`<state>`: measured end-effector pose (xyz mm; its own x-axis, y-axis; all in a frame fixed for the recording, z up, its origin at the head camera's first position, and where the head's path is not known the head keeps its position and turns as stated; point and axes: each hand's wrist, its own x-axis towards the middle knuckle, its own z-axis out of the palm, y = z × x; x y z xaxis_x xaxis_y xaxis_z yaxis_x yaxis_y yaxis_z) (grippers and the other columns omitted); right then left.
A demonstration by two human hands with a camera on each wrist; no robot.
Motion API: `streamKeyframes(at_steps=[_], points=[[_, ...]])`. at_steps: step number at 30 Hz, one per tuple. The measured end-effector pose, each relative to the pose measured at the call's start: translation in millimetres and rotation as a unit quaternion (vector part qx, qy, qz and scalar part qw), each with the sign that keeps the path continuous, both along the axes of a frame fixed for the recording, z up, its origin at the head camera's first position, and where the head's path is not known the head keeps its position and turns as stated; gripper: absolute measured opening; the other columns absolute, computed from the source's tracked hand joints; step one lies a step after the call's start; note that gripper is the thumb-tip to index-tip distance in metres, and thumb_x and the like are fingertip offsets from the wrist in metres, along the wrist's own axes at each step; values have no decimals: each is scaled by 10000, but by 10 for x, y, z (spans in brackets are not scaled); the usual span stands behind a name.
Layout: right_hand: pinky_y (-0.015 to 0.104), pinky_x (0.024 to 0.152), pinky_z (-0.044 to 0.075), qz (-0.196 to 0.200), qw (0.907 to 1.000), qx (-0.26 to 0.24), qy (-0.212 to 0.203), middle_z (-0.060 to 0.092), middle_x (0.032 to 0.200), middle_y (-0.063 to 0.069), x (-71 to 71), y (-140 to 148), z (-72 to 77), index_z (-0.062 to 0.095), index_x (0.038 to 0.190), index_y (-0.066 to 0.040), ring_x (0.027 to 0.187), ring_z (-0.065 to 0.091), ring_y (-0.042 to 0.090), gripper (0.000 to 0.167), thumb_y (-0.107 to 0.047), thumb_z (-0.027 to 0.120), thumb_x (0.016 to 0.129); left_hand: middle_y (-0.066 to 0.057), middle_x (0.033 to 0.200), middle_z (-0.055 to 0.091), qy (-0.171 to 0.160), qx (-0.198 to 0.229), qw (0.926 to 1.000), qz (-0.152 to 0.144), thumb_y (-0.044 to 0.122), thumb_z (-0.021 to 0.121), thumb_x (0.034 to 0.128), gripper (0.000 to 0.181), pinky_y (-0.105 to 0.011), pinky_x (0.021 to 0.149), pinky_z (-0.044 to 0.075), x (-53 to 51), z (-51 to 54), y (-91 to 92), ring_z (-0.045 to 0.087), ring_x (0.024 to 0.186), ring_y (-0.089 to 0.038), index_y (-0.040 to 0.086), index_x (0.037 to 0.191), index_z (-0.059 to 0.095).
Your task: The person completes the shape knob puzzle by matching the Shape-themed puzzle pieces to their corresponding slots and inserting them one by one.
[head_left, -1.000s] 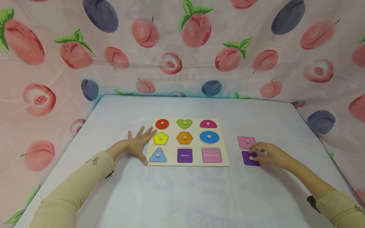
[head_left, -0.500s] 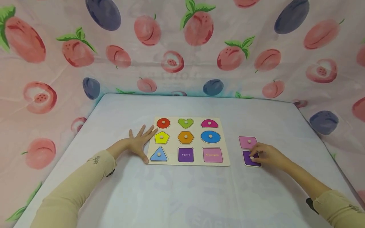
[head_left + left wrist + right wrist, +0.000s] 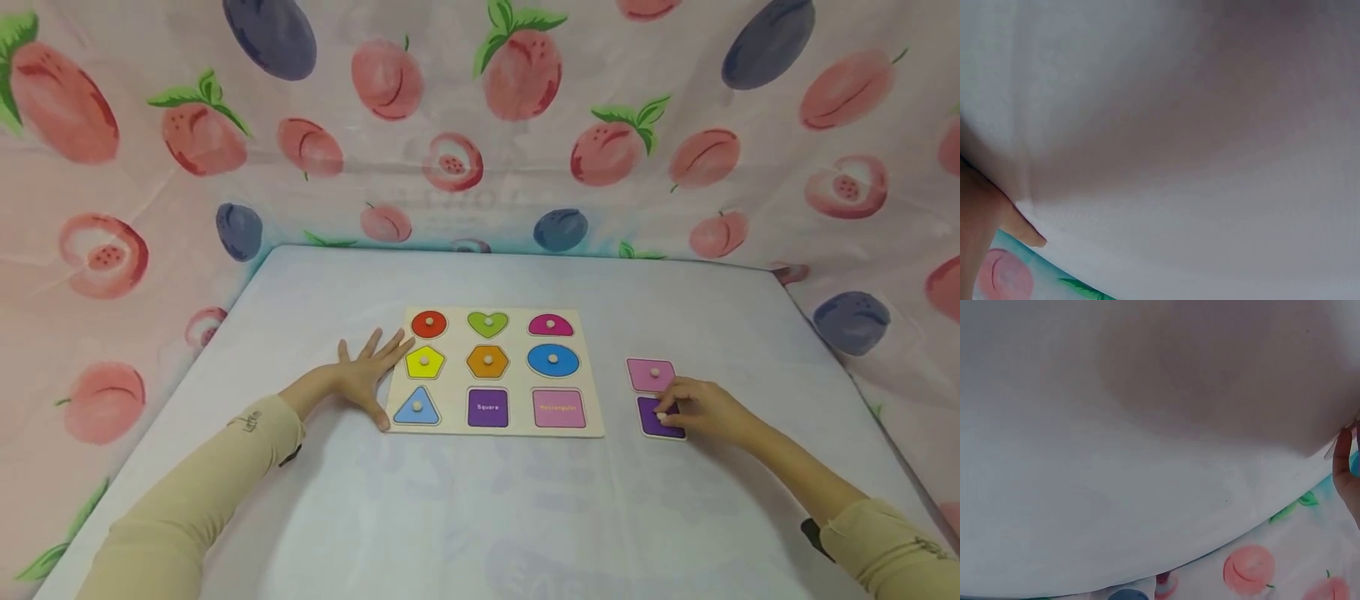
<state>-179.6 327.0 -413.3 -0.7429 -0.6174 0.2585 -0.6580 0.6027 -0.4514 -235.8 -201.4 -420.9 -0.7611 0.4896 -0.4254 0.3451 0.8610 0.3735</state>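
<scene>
In the head view a wooden knob puzzle board [image 3: 454,418] lies flat on the table. My left hand [image 3: 363,380] has its fingers spread, with fingertips and thumb touching the board's left edge. To the right of the board, my right hand [image 3: 711,410] pinches the knob of a purple square puzzle piece [image 3: 649,426]. Just beyond it lies a pink puzzle piece [image 3: 642,376]. Two places in the board's front row, a purple one labelled Square [image 3: 487,421] and a pink one labelled Rectangular [image 3: 558,422], hold no knobbed piece.
Several knobbed pieces sit in the board, among them a blue triangle [image 3: 417,416], an orange hexagon [image 3: 487,372] and a blue oval [image 3: 552,371]. White cloth covers the table [image 3: 480,517]. A fruit-printed curtain [image 3: 300,208] stands behind and at both sides.
The right thumb and fingers have closed on the purple square's knob. My left hand stays at the board's edge, and the pieces lie where they were.
</scene>
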Motion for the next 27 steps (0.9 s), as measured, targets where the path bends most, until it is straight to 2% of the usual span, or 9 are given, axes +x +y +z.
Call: streamKeyframes(at_steps=[7, 11, 13, 15, 18, 20, 22, 25, 27], points=[[189, 629, 415, 588, 9981, 18, 160, 567, 774, -35, -54, -56, 32, 663, 801, -115, 712, 495, 74, 233, 49, 771, 676, -80, 1580, -197, -7, -10, 10000, 73, 564, 847, 516, 1389, -780, 937, -179, 20, -13, -17, -244, 1407, -413, 209, 1522, -43], [195, 640, 432, 655, 9978, -10, 71, 582, 793, -38, -68, -93, 45, 665, 817, -106, 729, 502, 65, 221, 47, 764, 693, -76, 1580, -199, 7, -34, 10000, 71, 560, 848, 518, 1388, -780, 935, -182, 19, -13, -27, -248, 1407, -410, 212, 1521, -46], [168, 664, 432, 607, 9982, -13, 12, 590, 807, -41, -67, -101, 45, 666, 824, -109, 749, 507, 48, 215, 39, 763, 702, -75, 1579, -201, 7, -15, 10000, 48, 558, 850, 520, 1388, -780, 932, -185, 15, -13, -26, -253, 1406, -408, 209, 1522, -46], [83, 752, 415, 534, 9986, 28, 25, 603, 810, -58, -65, -113, 36, 669, 825, -121, 784, 522, 46, 215, 26, 768, 702, -74, 1579, -203, -4, 9, 10000, 16, 563, 849, 521, 1389, -781, 928, -187, 8, -18, -17, -255, 1405, -407, 211, 1521, -49], [62, 761, 390, 496, 9988, 46, 33, 603, 800, -64, -66, -140, 30, 671, 823, -122, 782, 512, 56, 211, 19, 771, 702, -72, 1579, -201, -22, 58, 10000, -16, 572, 845, 520, 1391, -783, 925, -188, -3, -21, -1, -253, 1406, -409, 218, 1521, -54], [92, 753, 419, 440, 9990, 94, 11, 600, 798, -73, -72, -172, 40, 675, 823, -125, 778, 518, 70, 198, 9, 769, 712, -69, 1580, -200, -12, 48, 10000, -11, 570, 847, 518, 1393, -781, 928, -189, -7, -15, 5, -252, 1407, -406, 222, 1521, -55], [178, 701, 453, 294, 9992, 204, -183, 592, 817, -78, -79, -209, 67, 681, 832, -131, 770, 513, 67, 175, -8, 757, 735, -66, 1580, -203, -2, 9, 10000, 12, 560, 853, 517, 1395, -776, 932, -193, -6, 0, 3, -257, 1407, -400, 222, 1521, -55], [247, 755, 503, -152, 9965, 530, -630, 605, 869, -73, -87, -269, 132, 694, 851, -153, 826, 542, 87, 143, -49, 744, 767, -69, 1579, -203, 5, -15, 10000, 22, 551, 857, 518, 1396, -775, 931, -194, -5, 8, -4, -263, 1405, -399, 216, 1521, -54], [315, 821, 533, -442, 9918, 686, -980, 627, 928, -26, -92, -308, 184, 698, 865, -160, 903, 568, 148, 123, -73, 734, 785, -69, 1579, -205, -16, -10, 10000, 14, 560, 852, 518, 1395, -777, 929, -194, -3, 3, -3, -264, 1404, -401, 219, 1521, -57]])
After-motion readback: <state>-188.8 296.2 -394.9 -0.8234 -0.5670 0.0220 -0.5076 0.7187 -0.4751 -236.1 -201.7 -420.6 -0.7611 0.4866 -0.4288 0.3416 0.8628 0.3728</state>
